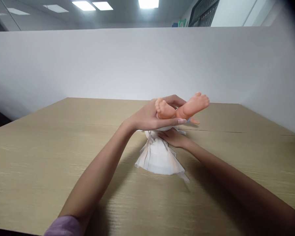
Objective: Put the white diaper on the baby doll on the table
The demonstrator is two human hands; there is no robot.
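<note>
My left hand is closed round the legs of a baby doll, thumb in front and fingers behind. Both bare doll feet stick up above my grip, toes outward. Behind them a small doll hand shows low on the right, with a bit of blue at my thumb tip. A white doll dress lies beneath, its flared skirt spread toward me. My right hand is low on the table, fingers closed on the dress's gathered upper part, partly hidden under my left hand. The doll's head and most of its body are out of sight.
The wood-grain table stretches wide on both sides, with a thin seam across its far part. A white partition stands along the back and at the right. Ceiling lights show above it.
</note>
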